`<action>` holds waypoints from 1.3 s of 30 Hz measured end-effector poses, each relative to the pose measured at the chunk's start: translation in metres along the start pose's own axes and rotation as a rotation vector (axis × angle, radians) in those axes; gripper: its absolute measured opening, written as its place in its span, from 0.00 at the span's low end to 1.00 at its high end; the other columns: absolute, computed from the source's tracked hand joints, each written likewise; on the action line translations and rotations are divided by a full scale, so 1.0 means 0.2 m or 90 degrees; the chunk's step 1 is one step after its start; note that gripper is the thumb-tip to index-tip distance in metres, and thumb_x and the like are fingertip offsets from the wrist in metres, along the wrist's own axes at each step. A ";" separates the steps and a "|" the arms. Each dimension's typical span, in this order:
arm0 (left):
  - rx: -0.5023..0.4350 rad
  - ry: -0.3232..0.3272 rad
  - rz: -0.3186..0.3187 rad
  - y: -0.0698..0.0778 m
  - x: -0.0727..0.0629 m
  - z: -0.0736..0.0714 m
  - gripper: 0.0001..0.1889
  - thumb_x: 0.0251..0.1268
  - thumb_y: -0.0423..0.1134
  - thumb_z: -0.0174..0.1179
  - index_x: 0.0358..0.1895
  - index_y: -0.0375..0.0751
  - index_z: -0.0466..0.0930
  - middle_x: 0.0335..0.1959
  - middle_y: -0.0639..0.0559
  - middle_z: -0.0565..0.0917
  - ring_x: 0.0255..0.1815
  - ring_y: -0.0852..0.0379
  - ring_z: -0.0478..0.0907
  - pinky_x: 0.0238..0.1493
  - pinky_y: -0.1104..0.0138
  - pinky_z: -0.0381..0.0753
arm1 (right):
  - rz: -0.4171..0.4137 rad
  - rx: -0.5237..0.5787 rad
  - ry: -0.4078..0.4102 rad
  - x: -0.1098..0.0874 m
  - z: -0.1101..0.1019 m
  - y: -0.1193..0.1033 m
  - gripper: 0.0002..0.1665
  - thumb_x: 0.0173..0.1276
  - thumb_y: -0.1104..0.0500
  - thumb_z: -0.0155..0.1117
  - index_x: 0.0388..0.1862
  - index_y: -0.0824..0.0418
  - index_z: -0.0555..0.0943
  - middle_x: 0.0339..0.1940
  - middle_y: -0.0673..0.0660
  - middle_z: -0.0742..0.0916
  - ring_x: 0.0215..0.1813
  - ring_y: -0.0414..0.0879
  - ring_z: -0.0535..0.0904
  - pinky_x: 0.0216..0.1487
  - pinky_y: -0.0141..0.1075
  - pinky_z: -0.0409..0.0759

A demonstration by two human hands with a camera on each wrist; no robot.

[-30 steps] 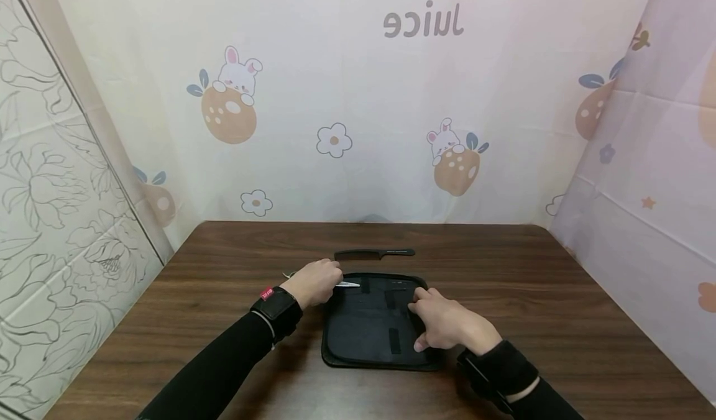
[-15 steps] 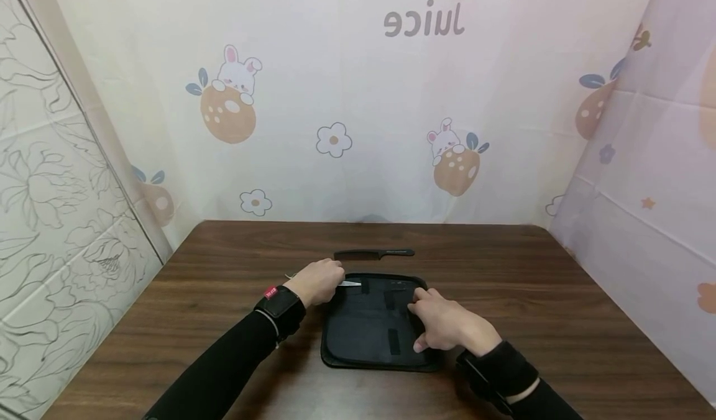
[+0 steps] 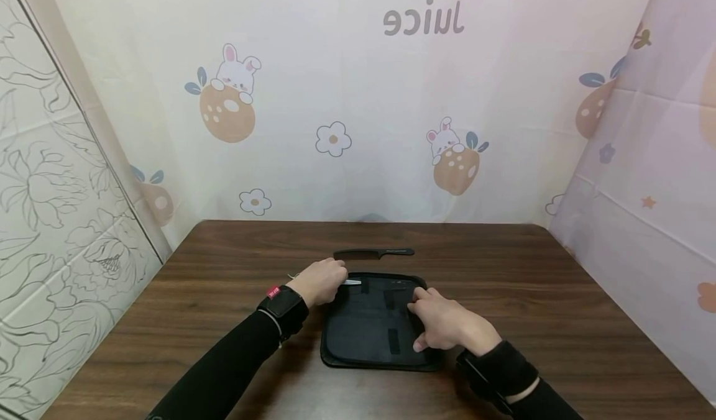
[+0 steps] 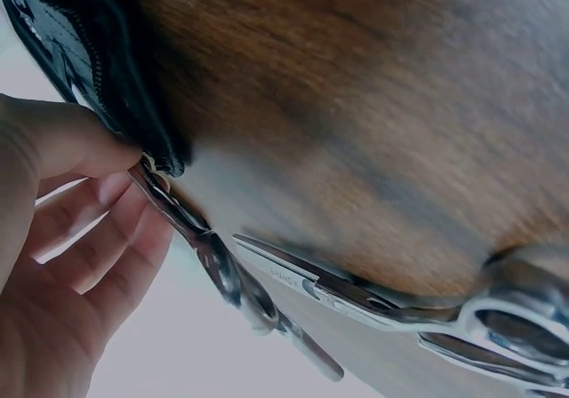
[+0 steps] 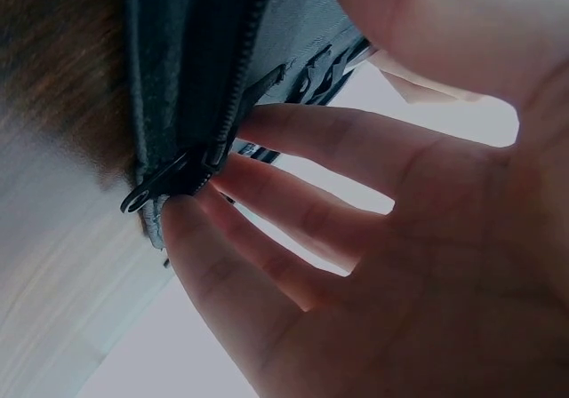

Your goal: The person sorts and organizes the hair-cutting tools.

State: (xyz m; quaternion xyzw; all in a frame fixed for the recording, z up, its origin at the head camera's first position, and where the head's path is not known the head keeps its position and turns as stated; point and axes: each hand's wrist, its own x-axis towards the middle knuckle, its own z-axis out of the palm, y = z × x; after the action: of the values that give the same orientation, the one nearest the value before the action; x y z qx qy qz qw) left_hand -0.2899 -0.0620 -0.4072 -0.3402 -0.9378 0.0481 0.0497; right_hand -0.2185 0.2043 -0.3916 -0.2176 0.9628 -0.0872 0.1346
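Observation:
A black zip case [image 3: 366,324] with dark elastic straps lies on the table. At its far left corner my left hand [image 3: 320,281] pinches a pair of silver scissors [image 4: 236,278] between thumb and fingers; a bright blade [image 3: 353,282] shows over the case. In the left wrist view, a second pair of scissors [image 4: 356,300] with lettering on its blade lies on the table beside the held pair. My right hand [image 3: 450,324] rests on the case's right side. In the right wrist view its fingers [image 5: 311,145] reach out fairly straight to the zipped edge near the zip pull [image 5: 156,182].
Beyond the case a black comb [image 3: 371,254] lies on the brown wooden table [image 3: 240,252]. A patterned curtain [image 3: 335,84] hangs behind the table's far edge, with more patterned hangings at both sides.
My left hand has shifted slightly to the right, toward the case, with the scissors. The right hand, case and comb have stayed in place.

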 end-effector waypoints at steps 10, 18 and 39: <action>0.013 0.002 0.014 0.03 0.02 0.00 0.05 0.66 0.29 0.66 0.36 0.44 0.87 0.39 0.50 0.80 0.43 0.50 0.79 0.50 0.60 0.81 | 0.000 -0.012 0.000 0.00 0.01 0.00 0.40 0.55 0.54 0.82 0.65 0.68 0.79 0.54 0.52 0.77 0.50 0.48 0.67 0.50 0.48 0.75; 0.035 0.003 0.017 0.04 0.02 0.00 0.05 0.66 0.30 0.67 0.35 0.45 0.86 0.40 0.50 0.81 0.44 0.50 0.79 0.51 0.61 0.80 | 0.005 -0.009 0.000 0.01 0.01 -0.01 0.40 0.55 0.54 0.82 0.65 0.67 0.79 0.54 0.52 0.77 0.49 0.47 0.67 0.49 0.46 0.74; 0.030 -0.002 0.009 0.08 0.08 0.01 0.04 0.64 0.31 0.68 0.37 0.45 0.88 0.40 0.51 0.81 0.44 0.51 0.79 0.49 0.61 0.81 | 0.006 -0.011 -0.001 0.00 0.00 -0.01 0.40 0.56 0.55 0.82 0.65 0.68 0.79 0.55 0.53 0.77 0.50 0.48 0.67 0.50 0.48 0.75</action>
State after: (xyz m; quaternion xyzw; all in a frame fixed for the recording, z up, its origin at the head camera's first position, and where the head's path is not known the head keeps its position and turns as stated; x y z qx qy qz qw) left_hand -0.2920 -0.0405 -0.4102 -0.3453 -0.9341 0.0711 0.0558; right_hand -0.2171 0.2023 -0.3911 -0.2144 0.9644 -0.0784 0.1338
